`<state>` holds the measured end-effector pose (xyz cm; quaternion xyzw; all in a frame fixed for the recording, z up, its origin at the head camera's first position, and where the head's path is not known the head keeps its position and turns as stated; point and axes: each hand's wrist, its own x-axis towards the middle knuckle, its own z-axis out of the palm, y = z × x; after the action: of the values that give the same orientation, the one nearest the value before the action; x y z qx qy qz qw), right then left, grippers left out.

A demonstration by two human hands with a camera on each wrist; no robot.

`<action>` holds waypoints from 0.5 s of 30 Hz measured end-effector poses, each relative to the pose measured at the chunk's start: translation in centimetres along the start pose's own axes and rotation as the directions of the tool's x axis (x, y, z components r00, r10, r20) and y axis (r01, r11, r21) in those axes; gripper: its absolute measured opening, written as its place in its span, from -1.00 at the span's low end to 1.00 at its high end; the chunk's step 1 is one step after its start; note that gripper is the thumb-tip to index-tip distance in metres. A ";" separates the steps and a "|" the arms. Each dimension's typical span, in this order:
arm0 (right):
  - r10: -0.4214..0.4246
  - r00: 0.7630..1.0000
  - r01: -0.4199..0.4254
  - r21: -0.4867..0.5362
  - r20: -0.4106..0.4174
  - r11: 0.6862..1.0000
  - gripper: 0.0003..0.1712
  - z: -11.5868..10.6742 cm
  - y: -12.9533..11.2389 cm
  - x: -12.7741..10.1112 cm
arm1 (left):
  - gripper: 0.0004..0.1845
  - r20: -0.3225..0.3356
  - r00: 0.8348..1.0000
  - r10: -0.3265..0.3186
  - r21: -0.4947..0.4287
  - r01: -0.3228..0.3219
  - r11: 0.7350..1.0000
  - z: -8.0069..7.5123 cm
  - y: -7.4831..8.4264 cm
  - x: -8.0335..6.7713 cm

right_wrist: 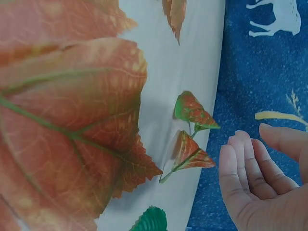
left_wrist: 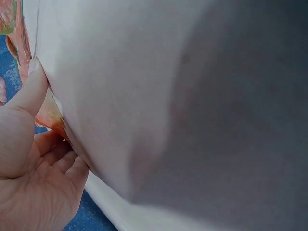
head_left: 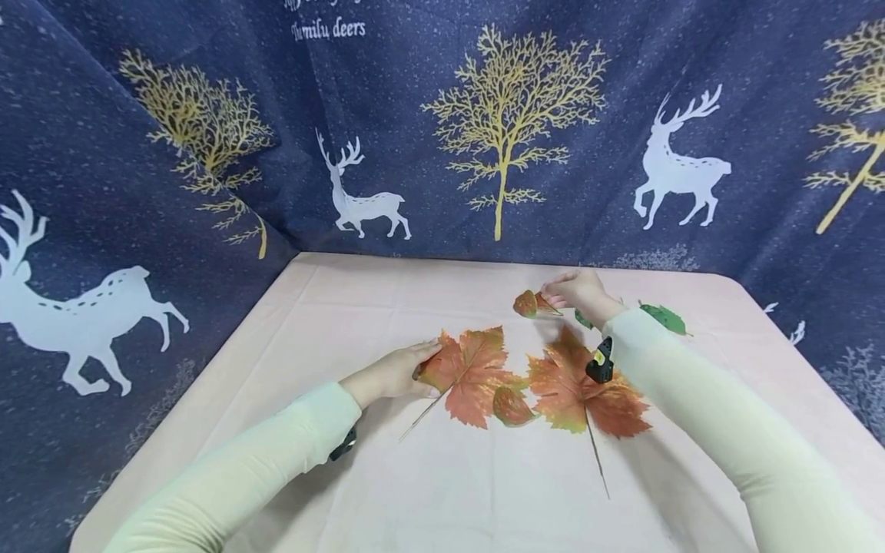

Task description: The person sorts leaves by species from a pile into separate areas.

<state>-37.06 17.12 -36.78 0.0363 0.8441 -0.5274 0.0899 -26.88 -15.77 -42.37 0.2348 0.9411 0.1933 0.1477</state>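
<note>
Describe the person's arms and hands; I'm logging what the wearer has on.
Both arms wear long, pale yellow-green sleeves reaching the wrists. A small black camera clip sits at the right wrist, another under the left. The left hand and right hand are bare, without gloves.

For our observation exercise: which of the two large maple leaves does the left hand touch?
The left maple leaf; the left hand rests on its edge.
</note>
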 end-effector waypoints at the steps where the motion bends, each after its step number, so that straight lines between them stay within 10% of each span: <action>1: 0.001 1.000 -0.001 -0.006 0.005 1.000 -0.56 0.0 -0.1 -0.2 | -0.09 -0.001 1.000 -0.001 0.001 0.001 1.000 0.0 0.0 0.0; 15: -0.015 0.990 0.020 -0.034 0.137 0.999 -0.55 0.4 0.2 -4.3 | -0.09 0.000 1.000 0.003 0.016 -0.003 1.000 0.1 0.0 0.2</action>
<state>-32.77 17.00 -36.34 -0.0088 0.8454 -0.5144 0.1436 -27.01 -15.66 -42.54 0.2375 0.9423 0.1860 0.1454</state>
